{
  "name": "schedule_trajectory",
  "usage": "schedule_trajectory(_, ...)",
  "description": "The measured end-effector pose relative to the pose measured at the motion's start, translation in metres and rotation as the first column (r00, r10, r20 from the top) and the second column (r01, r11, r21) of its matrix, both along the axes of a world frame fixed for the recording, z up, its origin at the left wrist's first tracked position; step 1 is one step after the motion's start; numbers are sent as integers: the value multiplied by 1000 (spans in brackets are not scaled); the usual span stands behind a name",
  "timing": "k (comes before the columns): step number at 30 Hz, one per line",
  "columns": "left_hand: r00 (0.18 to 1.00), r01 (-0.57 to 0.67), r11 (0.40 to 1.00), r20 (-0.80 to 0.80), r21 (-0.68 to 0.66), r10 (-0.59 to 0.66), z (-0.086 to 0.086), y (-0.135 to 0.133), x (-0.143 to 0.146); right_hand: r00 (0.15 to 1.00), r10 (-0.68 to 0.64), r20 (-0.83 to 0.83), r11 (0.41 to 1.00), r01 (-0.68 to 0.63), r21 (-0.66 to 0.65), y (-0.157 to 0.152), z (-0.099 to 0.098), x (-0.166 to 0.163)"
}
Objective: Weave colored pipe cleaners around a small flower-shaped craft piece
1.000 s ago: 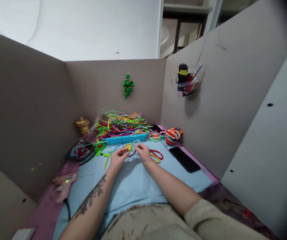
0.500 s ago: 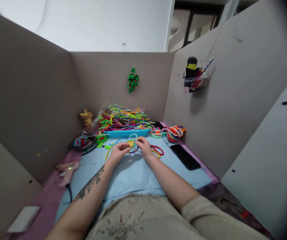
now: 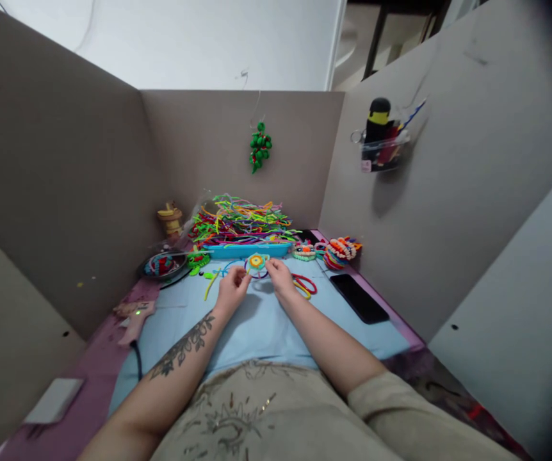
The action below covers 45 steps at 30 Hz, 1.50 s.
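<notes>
Both my hands meet over a light blue mat (image 3: 257, 326). Between them is a small coiled pipe-cleaner piece (image 3: 256, 261), orange and yellow at its centre with a pale blue loop around it. My left hand (image 3: 232, 291) pinches its left side with closed fingers. My right hand (image 3: 280, 282) grips its right side, fingers curled. Red and yellow pipe-cleaner loops (image 3: 305, 285) lie on the mat just right of my right hand. A yellow-green pipe cleaner (image 3: 210, 286) lies left of my left hand.
A heap of coloured pipe cleaners (image 3: 240, 224) sits behind a blue tray (image 3: 250, 250). Finished woven pieces (image 3: 340, 251), a black phone (image 3: 361, 298), a dark bowl (image 3: 163, 264), a glue gun (image 3: 132, 317) and a green hanging ornament (image 3: 259, 146) surround the mat. Cardboard walls enclose the desk.
The camera tilted, so the scene sits a little higher in the picture. My hands stay pinched on the coiled piece, which now stands slightly higher between the fingertips.
</notes>
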State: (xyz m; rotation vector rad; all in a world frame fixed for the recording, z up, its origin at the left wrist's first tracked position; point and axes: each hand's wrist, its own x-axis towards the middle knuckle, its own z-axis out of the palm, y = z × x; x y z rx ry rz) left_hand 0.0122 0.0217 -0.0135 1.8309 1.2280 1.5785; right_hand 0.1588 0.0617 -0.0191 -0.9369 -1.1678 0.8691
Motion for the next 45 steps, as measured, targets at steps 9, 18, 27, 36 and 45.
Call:
schedule_trajectory(9,997,40,997,68,-67,-35,5,-4,4,974,153,-168,969,-181,-167,-12,1,-18)
schedule_trajectory(18,993,-85,988,70,-131,94,11,-2,-6,963,226,-145,936,-256,-240,-17,2,-18)
schedule_trajectory(27,956,178,947,274,-268,-102,13,1,-7,962,209,-176,940,-248,-236,-16,2,-16)
schedule_trajectory(36,858,361,877,482,-317,-178,8,8,-12,963,223,-150,961,-243,-133,-13,0,-17)
schedule_trajectory(45,996,23,990,90,-138,-10,5,2,-7,973,210,-100,960,-224,-169,-14,-2,-20)
